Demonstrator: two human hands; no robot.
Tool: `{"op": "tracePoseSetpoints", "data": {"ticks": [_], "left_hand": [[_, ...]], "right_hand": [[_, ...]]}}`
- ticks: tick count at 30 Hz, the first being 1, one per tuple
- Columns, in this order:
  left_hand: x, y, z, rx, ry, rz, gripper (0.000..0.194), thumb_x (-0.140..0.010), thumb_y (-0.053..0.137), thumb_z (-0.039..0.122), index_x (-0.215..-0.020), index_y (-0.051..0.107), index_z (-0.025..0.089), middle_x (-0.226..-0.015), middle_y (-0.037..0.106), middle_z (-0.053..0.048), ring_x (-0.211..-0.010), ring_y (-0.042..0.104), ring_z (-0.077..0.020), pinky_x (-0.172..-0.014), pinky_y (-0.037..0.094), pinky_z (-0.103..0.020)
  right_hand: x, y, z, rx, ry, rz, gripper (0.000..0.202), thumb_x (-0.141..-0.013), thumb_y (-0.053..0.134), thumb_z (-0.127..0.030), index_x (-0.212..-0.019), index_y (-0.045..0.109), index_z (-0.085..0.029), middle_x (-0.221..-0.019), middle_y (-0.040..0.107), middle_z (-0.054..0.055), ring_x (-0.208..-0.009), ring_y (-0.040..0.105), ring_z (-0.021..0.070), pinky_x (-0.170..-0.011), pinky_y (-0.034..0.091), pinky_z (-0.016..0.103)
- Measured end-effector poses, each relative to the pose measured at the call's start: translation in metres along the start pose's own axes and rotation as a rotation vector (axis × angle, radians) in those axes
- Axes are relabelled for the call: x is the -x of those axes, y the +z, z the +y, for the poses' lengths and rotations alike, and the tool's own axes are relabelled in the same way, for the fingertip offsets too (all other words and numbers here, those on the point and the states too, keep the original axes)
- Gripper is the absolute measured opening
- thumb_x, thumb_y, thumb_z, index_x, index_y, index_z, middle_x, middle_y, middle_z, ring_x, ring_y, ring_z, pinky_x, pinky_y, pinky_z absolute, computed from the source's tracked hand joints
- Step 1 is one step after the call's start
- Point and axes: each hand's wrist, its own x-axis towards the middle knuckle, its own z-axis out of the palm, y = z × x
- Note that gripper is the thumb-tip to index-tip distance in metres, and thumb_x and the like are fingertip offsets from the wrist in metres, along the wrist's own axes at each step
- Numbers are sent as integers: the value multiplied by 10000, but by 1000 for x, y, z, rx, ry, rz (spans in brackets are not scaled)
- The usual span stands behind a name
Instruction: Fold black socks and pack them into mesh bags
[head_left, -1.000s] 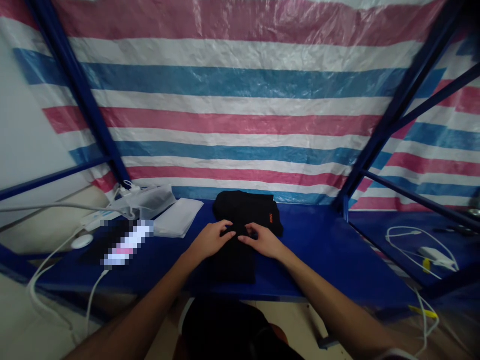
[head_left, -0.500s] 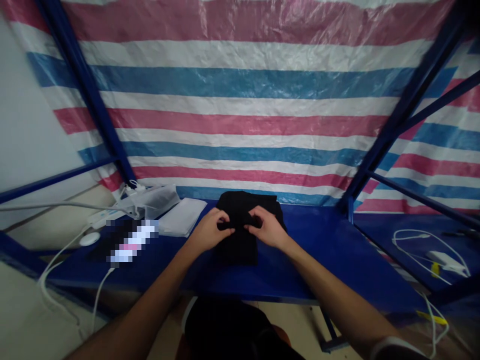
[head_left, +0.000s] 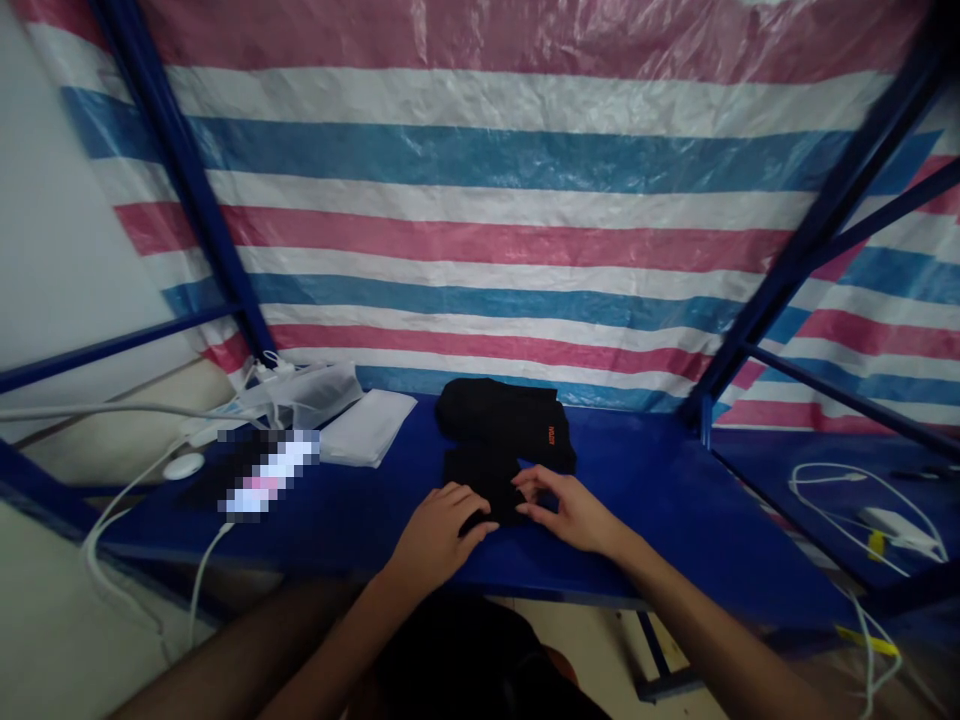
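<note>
Cloth [head_left: 501, 412] looks matt — striped sheet [head_left: 487, 158], glossy plastic.

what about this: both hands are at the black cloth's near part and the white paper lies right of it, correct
Wrong side: in the head view, the white paper lies left of the black cloth. The left hand and right hand are at the cloth's near part.

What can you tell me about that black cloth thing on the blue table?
The black cloth looks soft and matte, perhaps a garment. It lies folded on the blue table, near the striped sheet. A broader part is at the back, with small orange lettering on its right; a narrower part comes toward the person. The left hand and right hand have their fingers at that nearer part; how firmly they grip is unclear.
</note>
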Motion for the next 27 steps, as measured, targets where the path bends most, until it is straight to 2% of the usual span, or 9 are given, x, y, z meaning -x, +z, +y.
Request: {"op": "tracePoseSetpoints", "data": {"ticks": [2, 4, 6, 8, 11, 15, 19, 23, 27], "left_hand": [[-3, 0, 2, 62, -30, 45, 167, -1042, 653, 393, -1038, 727, 244, -1044, 748, -56, -1058, 655, -252, -946, 510, -405], [-7, 1, 2, 97, -55, 79, 173, -1038, 651, 387, -1020, 741, 241, -1021, 739, -65, -1082, 638, -263, -969, 516, -417], [-11, 3, 1, 107, -93, 91, 172, -1028, 656, 377, -1000, 748, 235, -1007, 723, -68, -1085, 625, -267, -980, 517, -425], [-14, 6, -1, 109, -141, 83, 181, -1025, 650, 373, -966, 740, 228, -989, 707, -63, -1060, 622, -261, -965, 519, -422], [-17, 9, -4, 124, -172, 77, 178, -1032, 620, 356, -964, 712, 220, -979, 697, -59, -1037, 628, -255, -947, 522, -415], [-14, 6, 2, 15, -119, 129, 150, -1035, 606, 284, -1161, 660, 225, -1162, 699, -88, -1136, 632, -277, -997, 499, -456], [-10, 3, 15, -260, 30, 104, 183, -1031, 626, 255, -1213, 649, 248, -1294, 694, -103, -1311, 564, -336, -1144, 361, -573], [-16, 6, 15, -349, 4, 44, 200, -1037, 572, 175, -1214, 655, 217, -1201, 718, -115, -1229, 605, -328, -1122, 382, -548], [-24, 11, 2, -326, -50, 18, 246, -1090, 462, 205, -1214, 675, 190, -1130, 719, -122, -1090, 642, -310, -981, 472, -477]], "right_hand": [[-2, 5, 1, 29, -34, 80, 300, -1004, 688, -324, -1284, 620, -240, -1165, 711, 79, -924, 702, 206, -875, 604, 365], [-5, 9, -1, 139, -99, 111, 198, -1026, 636, -279, -1220, 644, -239, -1278, 668, 112, -997, 685, 220, -917, 599, 392], [-6, 10, -5, 279, -190, 54, 193, -1046, 550, -200, -1175, 686, -244, -1304, 668, 115, -1130, 653, 254, -1006, 572, 441], [-7, 10, -9, 377, -249, -20, 298, -1031, 502, -130, -1211, 707, -250, -1268, 699, 104, -1203, 628, 272, -1059, 548, 469], [-7, 7, -11, 427, -257, -68, 348, -996, 617, -190, -1337, 672, -232, -1296, 704, 108, -1219, 630, 285, -1107, 525, 490], [-13, -2, -8, 421, -262, -142, 376, -1017, 673, -285, -1389, 653, -232, -1312, 712, 118, -1225, 647, 283, -1106, 523, 470], [-26, -11, 0, 347, -193, -143, 311, -1035, 671, -302, -1341, 682, -248, -1205, 754, 91, -1124, 696, 259, -1025, 549, 412], [-40, -10, 12, 206, -111, -113, 222, -1034, 691, -363, -1212, 735, -238, -1066, 763, 50, -953, 720, 219, -919, 572, 359], [-48, 3, 23, 185, -123, 27, 252, -1071, 621, -377, -1189, 780, -221, -1138, 710, 91, -1055, 698, 226, -982, 564, 380]]}}
